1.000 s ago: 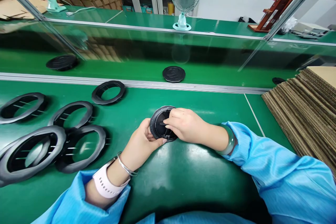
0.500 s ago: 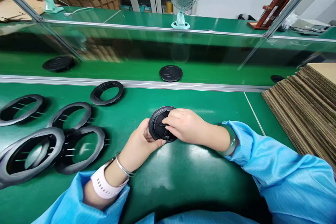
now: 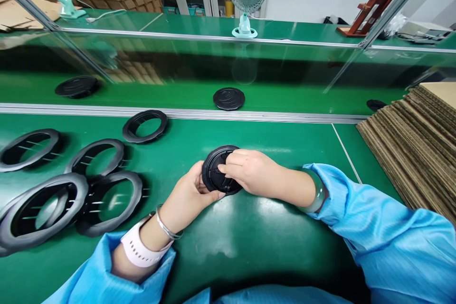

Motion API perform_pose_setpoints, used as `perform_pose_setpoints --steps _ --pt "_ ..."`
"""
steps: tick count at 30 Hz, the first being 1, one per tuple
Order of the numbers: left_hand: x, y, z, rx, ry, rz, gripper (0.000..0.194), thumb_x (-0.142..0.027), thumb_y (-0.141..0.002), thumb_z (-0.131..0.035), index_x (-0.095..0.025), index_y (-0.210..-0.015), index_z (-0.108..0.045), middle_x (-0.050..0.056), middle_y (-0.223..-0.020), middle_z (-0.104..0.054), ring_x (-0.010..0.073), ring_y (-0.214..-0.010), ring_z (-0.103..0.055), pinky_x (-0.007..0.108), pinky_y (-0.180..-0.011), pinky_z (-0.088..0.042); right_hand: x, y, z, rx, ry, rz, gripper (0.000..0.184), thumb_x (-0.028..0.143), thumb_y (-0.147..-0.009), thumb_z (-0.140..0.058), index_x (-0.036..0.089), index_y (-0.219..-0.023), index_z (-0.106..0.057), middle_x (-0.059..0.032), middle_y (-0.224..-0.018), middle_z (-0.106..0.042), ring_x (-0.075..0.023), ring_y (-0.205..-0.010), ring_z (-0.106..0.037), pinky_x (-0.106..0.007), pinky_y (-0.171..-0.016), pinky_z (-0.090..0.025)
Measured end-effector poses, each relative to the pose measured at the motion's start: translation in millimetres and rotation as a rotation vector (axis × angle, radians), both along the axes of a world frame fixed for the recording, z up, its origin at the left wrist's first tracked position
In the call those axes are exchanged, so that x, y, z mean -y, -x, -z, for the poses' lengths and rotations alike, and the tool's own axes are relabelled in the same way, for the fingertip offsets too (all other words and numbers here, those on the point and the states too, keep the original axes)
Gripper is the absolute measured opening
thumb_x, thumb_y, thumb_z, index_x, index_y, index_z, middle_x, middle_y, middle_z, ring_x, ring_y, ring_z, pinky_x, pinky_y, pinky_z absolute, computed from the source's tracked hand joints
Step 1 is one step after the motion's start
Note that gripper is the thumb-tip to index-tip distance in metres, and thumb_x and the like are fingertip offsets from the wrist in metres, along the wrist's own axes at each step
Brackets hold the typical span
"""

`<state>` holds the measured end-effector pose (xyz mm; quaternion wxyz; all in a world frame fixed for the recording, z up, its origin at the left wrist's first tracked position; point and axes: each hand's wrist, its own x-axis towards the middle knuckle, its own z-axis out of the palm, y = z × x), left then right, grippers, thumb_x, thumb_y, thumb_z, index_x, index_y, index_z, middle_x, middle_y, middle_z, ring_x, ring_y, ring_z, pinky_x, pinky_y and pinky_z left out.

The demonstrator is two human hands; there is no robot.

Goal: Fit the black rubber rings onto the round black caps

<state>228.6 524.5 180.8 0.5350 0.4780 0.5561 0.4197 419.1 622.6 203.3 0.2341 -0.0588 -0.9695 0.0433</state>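
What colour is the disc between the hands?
The disc is black, shown best in the head view.

No words or numbers can be read in this view. The black round plastic part (image 3: pixel 211 175) has some small raised marks on its face, but they are too small and too dark for reading. The other black disc (image 3: pixel 228 99), further away, shows only curved raised lines, and I cannot see letters in them. The white watch strap (image 3: pixel 137 248) has only small holes, with no writing that can be seen.
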Motion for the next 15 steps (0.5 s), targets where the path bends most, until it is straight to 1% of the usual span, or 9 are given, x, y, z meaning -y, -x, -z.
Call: perform_pose_setpoints --steps 3,6,9,13,15 --pt "0.9 1.0 1.3 -0.024 0.003 -0.013 0.064 -0.030 -0.065 -0.086 -0.019 -0.113 -0.047 0.001 -0.096 -0.068 0.0198 -0.085 -0.068 0.029 -0.074 -0.058 1.3 0.6 -0.1 -0.028 0.014 0.001 0.017 0.003 -0.093 -0.047 0.011 -0.094 -0.063 -0.0073 -0.084 -0.055 -0.0209 -0.079 -0.049 -0.033 -0.076 -0.047" --pt "1.8 1.0 1.7 -0.043 0.000 -0.032 0.063 -0.031 -0.065 -0.086 -0.019 -0.112 -0.047 0.002 -0.095 -0.068 0.0206 -0.086 -0.068 0.031 -0.076 -0.058 2.5 1.3 0.4 -0.027 0.015 -0.001 0.017 0.003 -0.093 -0.048 0.011 -0.092 -0.063 -0.0072 -0.083 -0.056 -0.0211 -0.079 -0.049 -0.033 -0.075 -0.047" --pt "1.3 1.1 0.9 -0.034 0.011 -0.024 0.064 -0.029 -0.064 -0.087 -0.018 -0.112 -0.046 0.002 -0.095 -0.068 0.0205 -0.084 -0.068 0.031 -0.074 -0.058 2.5 0.8 0.7 -0.012 0.033 0.004 0.015 0.003 -0.093 -0.050 0.012 -0.091 -0.063 -0.0069 -0.083 -0.056 -0.0209 -0.080 -0.050 -0.033 -0.076 -0.047" --pt "0.3 2.2 -1.1 -0.002 0.028 0.003 0.063 -0.024 -0.061 -0.086 -0.017 -0.110 -0.047 0.000 -0.091 -0.067 0.0191 -0.083 -0.068 0.027 -0.071 -0.057 3.9 -1.4 0.7 0.014 0.072 0.012 0.013 0.004 -0.092 -0.053 0.012 -0.093 -0.063 -0.0067 -0.085 -0.055 -0.0211 -0.080 -0.049 -0.033 -0.077 -0.047" --pt "0.3 2.6 -1.4 -0.018 0.020 0.005 0.060 -0.023 -0.062 -0.085 -0.017 -0.108 -0.048 -0.001 -0.089 -0.067 0.0184 -0.082 -0.067 0.026 -0.071 -0.056 7.5 -1.6 0.3 0.050 0.084 0.040 0.015 0.005 -0.093 -0.051 0.012 -0.099 -0.063 -0.0075 -0.088 -0.054 -0.0218 -0.081 -0.049 -0.034 -0.078 -0.048"
